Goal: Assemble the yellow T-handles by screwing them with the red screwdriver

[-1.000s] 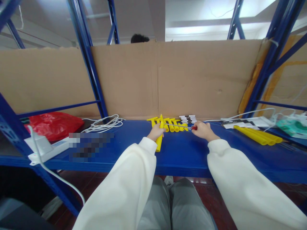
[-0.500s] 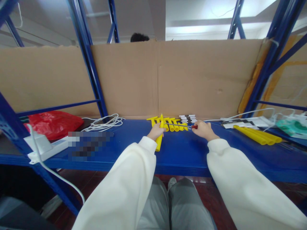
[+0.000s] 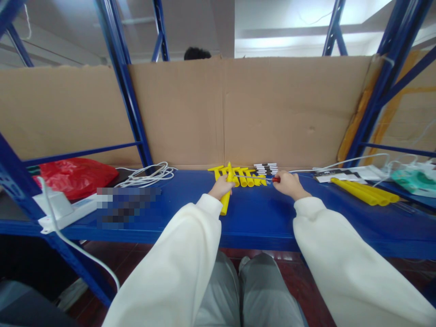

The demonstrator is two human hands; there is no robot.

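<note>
My left hand is wrapped round a yellow tube-shaped piece with a crosswise top, held above the blue shelf. My right hand grips a screwdriver by its red handle. The thin metal shaft points left, and its tip reaches the yellow piece at my left hand. Behind the shaft, several similar yellow pieces lie in a row. Beside them is a small stack of black-and-white sticks near the cardboard.
A cardboard wall stands behind the shelf. Yellow tubes and a green roll lie at right. To the left are a red bag, coiled white cable and a white power strip. Blue posts flank the shelf.
</note>
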